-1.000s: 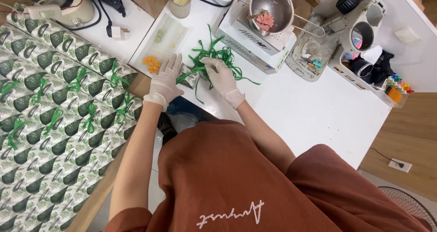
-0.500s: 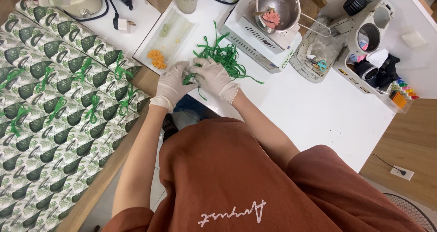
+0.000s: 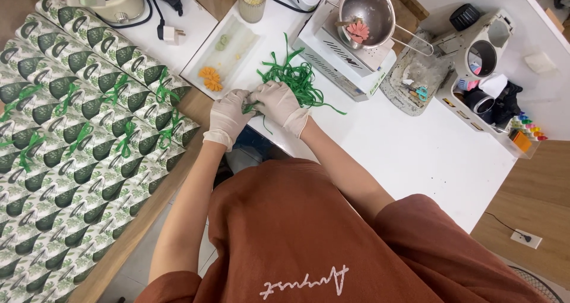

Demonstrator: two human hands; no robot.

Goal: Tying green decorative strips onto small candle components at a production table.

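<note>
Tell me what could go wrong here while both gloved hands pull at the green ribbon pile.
The green ribbons lie tangled, so the left hand and right hand may drag several strands along. Loose ends reach the scale box, and a tug might nudge the metal bowl. Strands near the table edge could slip off.

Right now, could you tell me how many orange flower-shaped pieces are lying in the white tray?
2: both orange flower pieces lie touching at the near end of the white tray, just beyond the left hand. None seem hidden.
</note>
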